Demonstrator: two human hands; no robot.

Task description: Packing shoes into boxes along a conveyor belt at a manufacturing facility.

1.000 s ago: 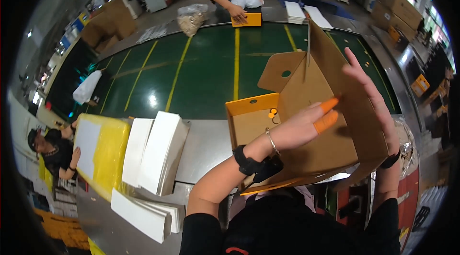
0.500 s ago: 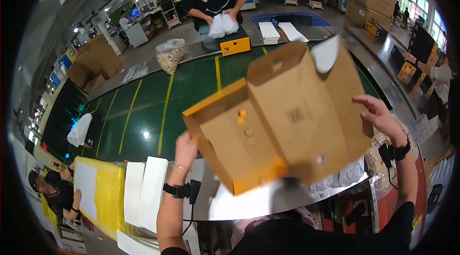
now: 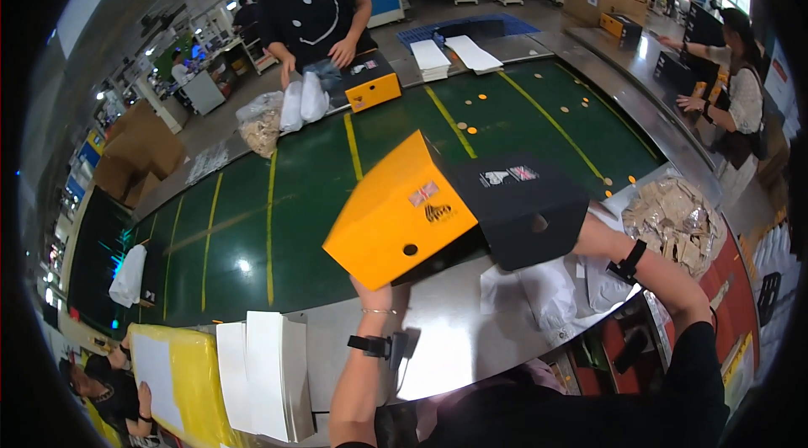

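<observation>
In front of me, over the near side of the green belt, an orange and black cardboard box (image 3: 404,210) is tilted in the air with its printed outside facing up. My left hand (image 3: 370,295) grips its lower left corner, the fingers mostly hidden by the board. The black lid flap (image 3: 534,225) with a round hole bends down on the right. Behind that flap's edge is my right hand (image 3: 594,233), its fingers out of sight. Small orange and tan discs (image 3: 471,130) lie scattered on the belt beyond the box.
White wrapped bundles (image 3: 547,292) and a bag of tan crumpled paper (image 3: 673,225) lie near my right arm. White cards (image 3: 273,372) and a yellow wrapped stack (image 3: 189,372) stand at left. Across the belt (image 3: 311,212), a person stands by another box (image 3: 374,90).
The box has turned from its bare brown inside to its printed outside. Discs now lie on the belt. My right hand has gone behind the flap. The person opposite has set down white bundles.
</observation>
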